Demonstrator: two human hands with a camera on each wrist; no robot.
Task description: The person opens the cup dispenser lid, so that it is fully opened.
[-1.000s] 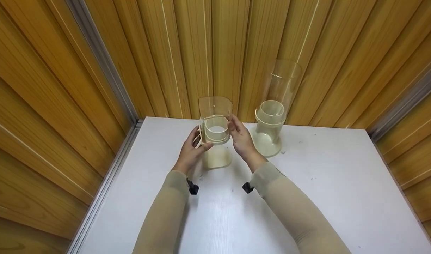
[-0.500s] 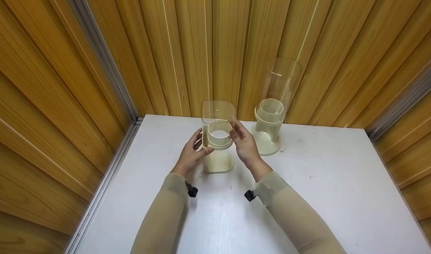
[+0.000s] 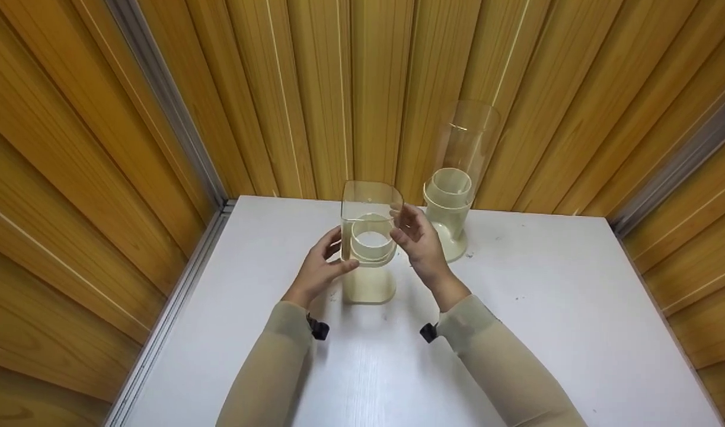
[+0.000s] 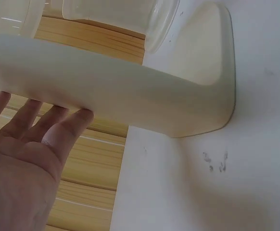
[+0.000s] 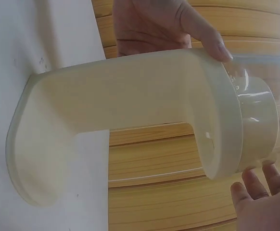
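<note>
A cream plastic stand [image 5: 130, 96] with a flat base, an upright back and a ring-shaped top stands between my hands. A clear plastic sleeve [image 3: 371, 193] rises from its top, round a short cream collar [image 3: 372, 246]. My left hand [image 3: 321, 270] grips the back: its fingertips [image 4: 84, 115] press the rear face, and its thumb [image 5: 219, 50] lies on the corner of the top. My right hand [image 3: 424, 246] holds the right side of the sleeve with bent fingers and thumb. The base sits at table level.
A second stand [image 3: 448, 216], with a round base and a tall clear tube [image 3: 469, 136], stands behind my right hand. Both are on a white table [image 3: 362, 367] against wood-look panels [image 3: 315, 89]. A metal rail [image 3: 166, 320] runs along the left edge.
The stand between my hands has moved nearer to me and slightly right, with both hands on it. My right wrist has swung outward. The second stand keeps its place.
</note>
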